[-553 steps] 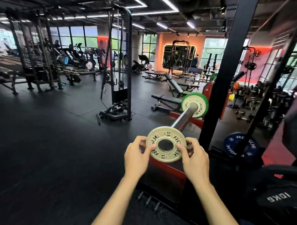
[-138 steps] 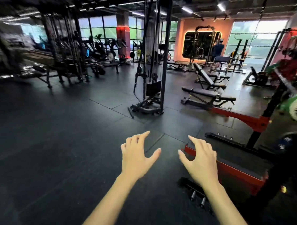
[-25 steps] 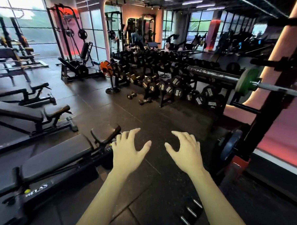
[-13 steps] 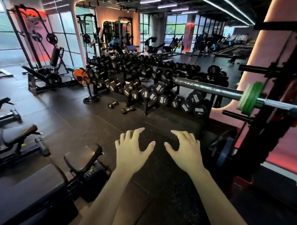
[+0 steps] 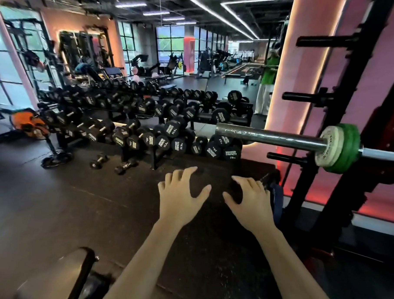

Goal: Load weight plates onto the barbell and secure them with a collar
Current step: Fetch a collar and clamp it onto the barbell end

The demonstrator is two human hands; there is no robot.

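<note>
Barbell [image 5: 271,137]: round steel sleeve, dull grey with scuffed patches, lying level on the black steel rack [image 5: 339,169]; its free end points toward the dumbbell rack [image 5: 147,133].

Weight plates, two, seated on the sleeve against the barbell's collar shoulder: a small pale cream disc [image 5: 327,146], worn matte face with faint lettering, outermost; a larger green disc [image 5: 347,149], thick rubbery rim, directly behind and touching it. No collar can be made out on the sleeve.

Left hand [image 5: 180,198] and right hand [image 5: 250,202]: bare, palms down, fingers spread and slightly bent, holding nothing, side by side with a gap between the thumbs. Both hang below the barbell and well apart from it; the plates lie above and to the right of the right hand.

Floor [image 5: 65,207]: black rubber matting, speckled grain.

Dumbbell rack, beyond the barbell's free end: tiers of black round-headed dumbbells with white printed markings; two small dumbbells [image 5: 114,163] loose on the floor before it.
</note>
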